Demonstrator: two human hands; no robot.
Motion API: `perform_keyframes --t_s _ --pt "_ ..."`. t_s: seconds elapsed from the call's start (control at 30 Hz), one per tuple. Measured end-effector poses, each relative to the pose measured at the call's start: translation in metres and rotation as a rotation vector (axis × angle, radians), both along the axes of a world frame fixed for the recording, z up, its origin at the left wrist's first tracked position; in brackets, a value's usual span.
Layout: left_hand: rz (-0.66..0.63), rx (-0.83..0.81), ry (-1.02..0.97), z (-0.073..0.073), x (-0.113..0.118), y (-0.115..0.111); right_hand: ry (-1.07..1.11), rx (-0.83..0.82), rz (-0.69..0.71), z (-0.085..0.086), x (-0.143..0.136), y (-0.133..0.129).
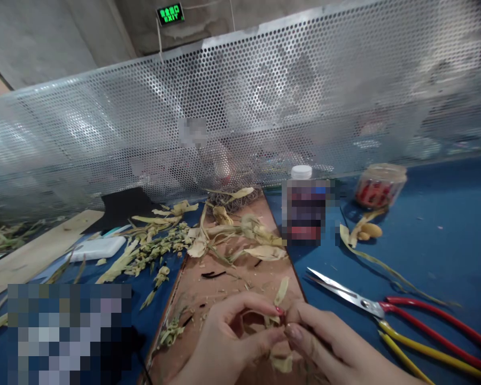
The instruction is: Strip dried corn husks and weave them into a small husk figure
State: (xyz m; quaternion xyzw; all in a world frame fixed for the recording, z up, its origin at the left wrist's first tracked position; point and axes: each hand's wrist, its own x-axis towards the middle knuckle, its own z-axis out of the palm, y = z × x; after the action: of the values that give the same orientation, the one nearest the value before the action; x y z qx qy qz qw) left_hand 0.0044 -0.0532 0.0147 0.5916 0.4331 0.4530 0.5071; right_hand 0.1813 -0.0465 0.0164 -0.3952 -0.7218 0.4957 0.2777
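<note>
Over a brown board, my left hand and my right hand meet, fingertips touching. Both are closed in a pinch on a small piece of pale dried plant, part of which sticks up above the fingers. The part between the fingertips is mostly hidden. Another pale scrap shows just below the hands. Farther up the board lie dried leaves and stalks. Right of my right hand rest scissors with red handles, and yellow handles of another tool lie beside them.
A white-capped bottle and a clear jar stand behind on the blue table. Dried sprigs, a white case and a black sheet lie left. A perforated metal screen closes off the back.
</note>
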Motion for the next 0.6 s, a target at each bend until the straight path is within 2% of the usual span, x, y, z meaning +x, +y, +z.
perform_keyframes --t_s 0.17,0.3,0.47,0.6 --pt "-0.032 -0.004 -0.056 0.001 -0.001 0.002 0.02 -0.093 0.06 0.009 0.003 0.004" --pt "-0.022 -0.016 -0.034 0.0 -0.004 0.005 -0.033 -0.146 0.118 0.008 0.01 0.012" --pt "-0.003 0.006 0.033 -0.002 -0.006 0.007 -0.043 -0.07 0.157 0.007 0.017 0.021" --pt "0.013 0.127 0.109 -0.002 -0.007 0.009 -0.072 0.02 0.179 0.01 0.017 0.024"
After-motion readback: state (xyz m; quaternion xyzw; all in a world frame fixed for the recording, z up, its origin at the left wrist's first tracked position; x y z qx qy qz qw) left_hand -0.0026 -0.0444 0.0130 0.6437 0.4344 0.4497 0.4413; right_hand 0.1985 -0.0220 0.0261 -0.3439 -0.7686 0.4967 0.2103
